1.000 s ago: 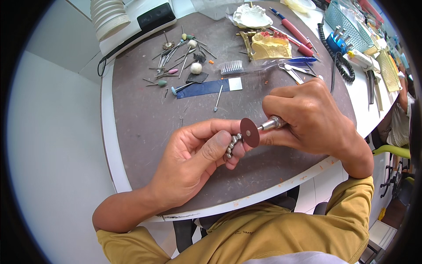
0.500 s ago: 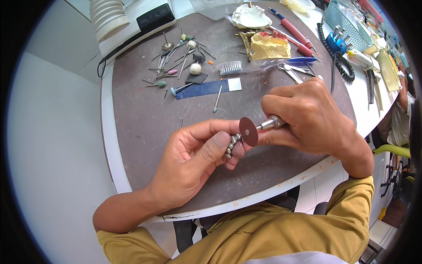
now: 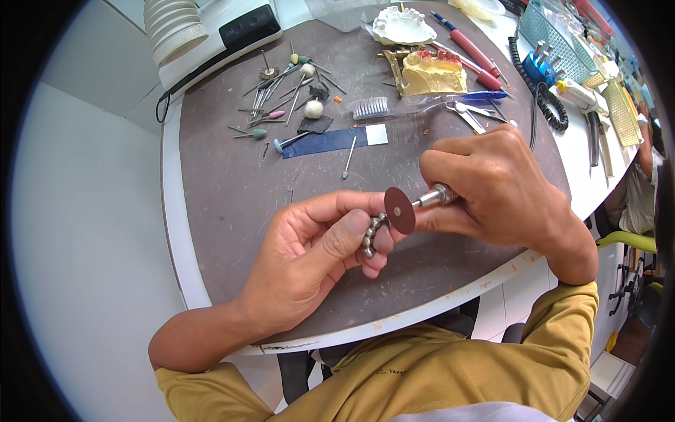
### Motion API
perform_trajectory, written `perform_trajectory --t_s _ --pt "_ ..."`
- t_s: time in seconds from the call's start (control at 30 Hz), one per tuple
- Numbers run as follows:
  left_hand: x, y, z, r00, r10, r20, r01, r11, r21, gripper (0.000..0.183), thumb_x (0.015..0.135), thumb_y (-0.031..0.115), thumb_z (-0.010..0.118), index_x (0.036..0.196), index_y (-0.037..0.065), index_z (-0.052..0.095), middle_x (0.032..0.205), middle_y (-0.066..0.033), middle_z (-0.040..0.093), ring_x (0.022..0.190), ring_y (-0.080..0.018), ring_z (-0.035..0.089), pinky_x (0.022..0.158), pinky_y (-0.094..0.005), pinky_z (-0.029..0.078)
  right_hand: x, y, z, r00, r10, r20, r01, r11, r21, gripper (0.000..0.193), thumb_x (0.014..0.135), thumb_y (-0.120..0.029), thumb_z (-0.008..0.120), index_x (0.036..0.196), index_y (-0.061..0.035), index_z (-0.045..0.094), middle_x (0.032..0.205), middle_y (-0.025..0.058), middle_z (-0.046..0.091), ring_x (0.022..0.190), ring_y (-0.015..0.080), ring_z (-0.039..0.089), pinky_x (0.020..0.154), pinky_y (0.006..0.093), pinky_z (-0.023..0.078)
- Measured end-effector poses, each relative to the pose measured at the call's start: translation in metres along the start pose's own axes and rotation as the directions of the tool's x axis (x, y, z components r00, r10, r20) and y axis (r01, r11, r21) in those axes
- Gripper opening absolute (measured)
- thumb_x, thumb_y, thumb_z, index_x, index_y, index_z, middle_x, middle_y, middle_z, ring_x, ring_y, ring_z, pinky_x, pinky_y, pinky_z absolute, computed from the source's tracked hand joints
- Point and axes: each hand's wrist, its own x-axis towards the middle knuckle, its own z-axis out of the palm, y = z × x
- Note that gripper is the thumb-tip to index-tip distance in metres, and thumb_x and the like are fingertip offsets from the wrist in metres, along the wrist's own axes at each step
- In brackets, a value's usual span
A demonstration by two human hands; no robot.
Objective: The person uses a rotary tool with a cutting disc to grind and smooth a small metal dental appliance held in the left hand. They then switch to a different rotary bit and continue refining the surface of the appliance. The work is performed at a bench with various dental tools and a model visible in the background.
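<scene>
Between thumb and fingers, my left hand (image 3: pixel 309 243) pinches a curved row of small silvery metal tooth shapes, a dental bridge framework (image 3: pixel 371 235). My right hand (image 3: pixel 489 190) is closed around a metal rotary handpiece (image 3: pixel 437 195). On the handpiece's tip sits a thin dark red-brown cutting disc (image 3: pixel 399 210), close to the upper end of the framework; whether they touch I cannot tell. Both hands are over the brown work mat, and the fingertips of the two hands nearly meet behind the disc.
Several rotary burs and polishers (image 3: pixel 271 91) lie at the back left, near a blue strip (image 3: pixel 323 143) and a loose bur (image 3: pixel 349 158). Behind my hands are a clear toothbrush (image 3: pixel 370 107), a yellow dental model (image 3: pixel 432 74) and a white plaster cast (image 3: pixel 402 27). A coiled cord (image 3: pixel 552 109) runs along the right.
The metal framework has turned slightly in my left fingers, showing more of its lower end. My right hand and the disc have shifted very little.
</scene>
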Motion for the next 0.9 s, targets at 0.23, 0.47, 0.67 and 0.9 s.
perform_trajectory --t_s 0.23,0.47,0.67,0.9 --pt "0.0002 0.0011 -0.0022 0.999 -0.036 0.002 0.036 0.999 -0.013 0.036 0.100 0.023 0.054 0.123 -0.004 0.054 0.084 -0.0054 0.064 0.070 -0.0111 0.058 0.062 -0.0243 0.045 0.0001 -0.0008 -0.0011 1.000 0.004 -0.016 -0.004 1.000 -0.024 0.049 0.066 -0.040 0.082 0.062 -0.0058 0.047 0.055 0.0065 0.045 0.043 0.0250 0.049 0.042 0.0362 0.036" --pt "0.0000 0.0020 -0.0011 0.996 -0.084 0.012 0.084 0.995 -0.048 0.033 0.100 0.022 0.054 0.122 -0.002 0.055 0.084 -0.0058 0.065 0.069 -0.0104 0.058 0.061 -0.0236 0.046 0.0003 0.0015 -0.0002 0.998 -0.056 0.004 0.056 0.998 -0.031 0.049 0.064 -0.045 0.079 0.066 -0.0070 0.048 0.057 0.0053 0.046 0.044 0.0248 0.049 0.042 0.0353 0.036" --pt "0.0001 0.0001 -0.0049 0.995 -0.090 0.035 0.093 0.993 -0.077 0.033 0.099 0.023 0.055 0.121 -0.002 0.055 0.084 -0.0061 0.065 0.069 -0.0105 0.058 0.060 -0.0234 0.046 0.0005 0.0016 0.0014 0.997 -0.070 0.028 0.072 0.996 -0.044 0.048 0.066 -0.046 0.078 0.066 -0.0073 0.048 0.057 0.0045 0.045 0.044 0.0250 0.049 0.042 0.0351 0.037" --pt "-0.0002 0.0006 -0.0044 0.995 -0.092 0.033 0.094 0.993 -0.075 0.033 0.099 0.022 0.055 0.121 -0.002 0.055 0.084 -0.0066 0.065 0.069 -0.0102 0.058 0.061 -0.0230 0.046 0.0014 0.0006 -0.0001 0.996 -0.084 0.035 0.086 0.993 -0.078 0.049 0.067 -0.047 0.076 0.066 -0.0076 0.048 0.057 0.0042 0.045 0.045 0.0238 0.049 0.042 0.0348 0.036"
